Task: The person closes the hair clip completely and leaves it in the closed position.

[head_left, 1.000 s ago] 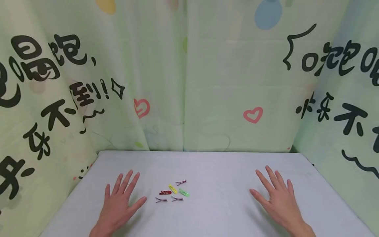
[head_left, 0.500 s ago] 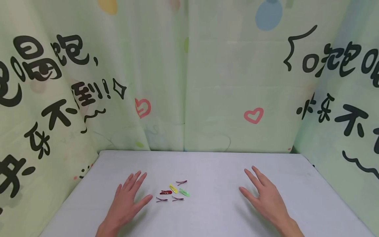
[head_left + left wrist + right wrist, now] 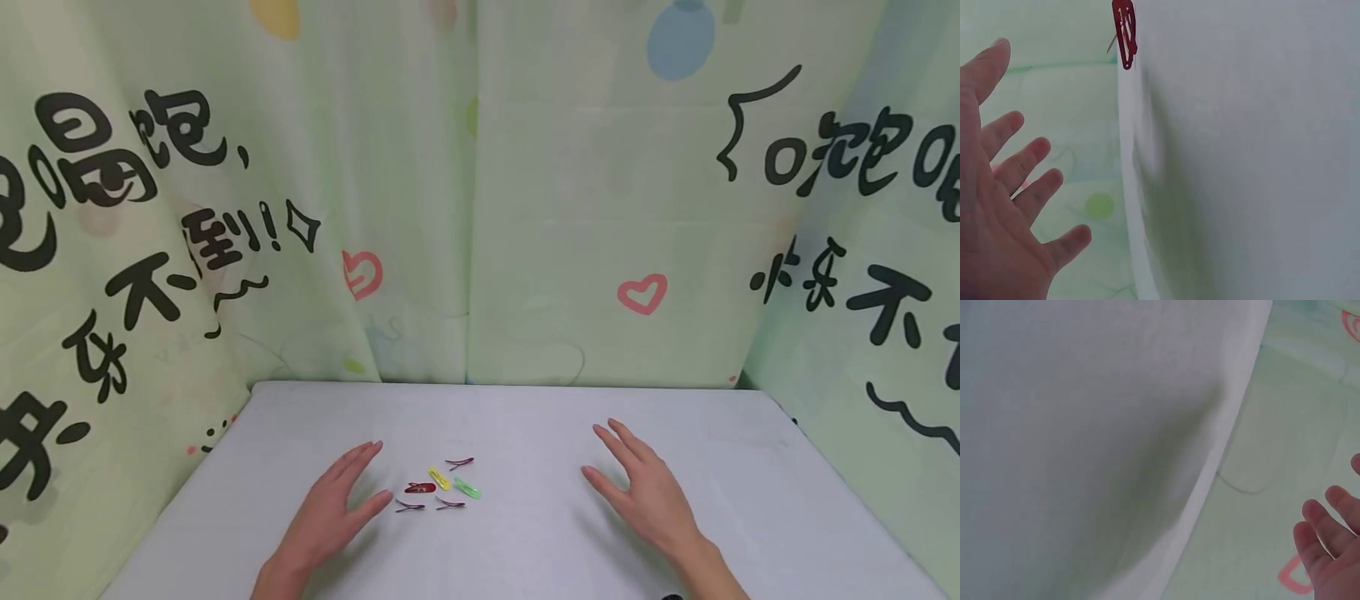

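Note:
Several small hair clips lie grouped on the white table, left of its middle: a red snap clip (image 3: 420, 487), a yellow clip (image 3: 439, 478), a green clip (image 3: 467, 488) and dark slim clips, one of them (image 3: 460, 462) at the back and another (image 3: 451, 504) at the front. My left hand (image 3: 330, 512) hovers just left of the group, fingers extended and thumb apart, holding nothing. In the left wrist view the red snap clip (image 3: 1125, 32) shows near the top, beyond the fingers. Well right of the clips, my right hand (image 3: 645, 492) is held above the table with extended fingers and nothing in it.
The white-covered table (image 3: 525, 433) reaches back to a pale green curtain (image 3: 555, 250) with dark lettering and pink hearts. Curtains also hang along the left and right sides. A small dark object (image 3: 672, 597) shows at the bottom edge beside the right wrist.
Both hands have moved inward toward the middle of the table, the right one farther, and their fingers have come closer together. The clips have stayed in place.

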`<action>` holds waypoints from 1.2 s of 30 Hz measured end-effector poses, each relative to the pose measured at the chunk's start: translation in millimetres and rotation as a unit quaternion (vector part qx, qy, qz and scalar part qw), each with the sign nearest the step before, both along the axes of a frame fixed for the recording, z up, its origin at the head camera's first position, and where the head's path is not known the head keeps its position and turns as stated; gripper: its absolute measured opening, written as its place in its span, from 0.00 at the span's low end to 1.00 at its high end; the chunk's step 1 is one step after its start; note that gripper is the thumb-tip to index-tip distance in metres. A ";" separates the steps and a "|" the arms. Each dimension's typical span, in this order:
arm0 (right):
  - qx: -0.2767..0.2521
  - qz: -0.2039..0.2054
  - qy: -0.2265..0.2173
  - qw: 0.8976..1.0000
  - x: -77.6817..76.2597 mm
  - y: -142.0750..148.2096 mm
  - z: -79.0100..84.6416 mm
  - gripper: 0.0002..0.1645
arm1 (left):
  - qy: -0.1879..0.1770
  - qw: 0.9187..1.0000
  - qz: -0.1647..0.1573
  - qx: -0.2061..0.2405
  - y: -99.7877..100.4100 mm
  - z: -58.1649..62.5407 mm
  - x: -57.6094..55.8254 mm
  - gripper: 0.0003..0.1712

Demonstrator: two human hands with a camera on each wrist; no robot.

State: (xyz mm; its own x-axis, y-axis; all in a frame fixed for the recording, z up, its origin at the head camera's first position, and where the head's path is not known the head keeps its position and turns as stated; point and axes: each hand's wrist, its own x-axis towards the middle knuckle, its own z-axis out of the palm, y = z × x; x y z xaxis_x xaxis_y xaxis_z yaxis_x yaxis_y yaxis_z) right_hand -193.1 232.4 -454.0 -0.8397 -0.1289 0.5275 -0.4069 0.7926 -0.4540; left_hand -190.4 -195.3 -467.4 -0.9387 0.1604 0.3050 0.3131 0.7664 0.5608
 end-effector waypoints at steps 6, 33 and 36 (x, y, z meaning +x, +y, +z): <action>-0.003 0.010 -0.019 1.000 -6.3 -8.1 -0.1 0.35 | -0.030 0.999 -0.016 0.040 0.7 -3.0 -2.6 0.36; -0.058 0.024 -0.059 0.996 -20.8 -31.8 -1.8 0.34 | -0.104 0.984 -0.041 0.140 0.0 -16.1 -21.8 0.20; -0.067 0.027 -0.055 0.996 -22.1 -33.8 -2.7 0.33 | -0.104 0.985 -0.040 0.134 0.9 -17.4 -23.0 0.19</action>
State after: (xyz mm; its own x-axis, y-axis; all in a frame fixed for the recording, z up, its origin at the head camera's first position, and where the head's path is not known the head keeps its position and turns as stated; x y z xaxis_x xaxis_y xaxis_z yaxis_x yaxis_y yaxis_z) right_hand -215.2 198.6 -456.7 -0.8869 -0.1111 0.4485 -0.3900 0.7005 -0.5977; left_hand -213.4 -194.4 -484.8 -0.9731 0.1757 0.1492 0.2234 0.5602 0.7977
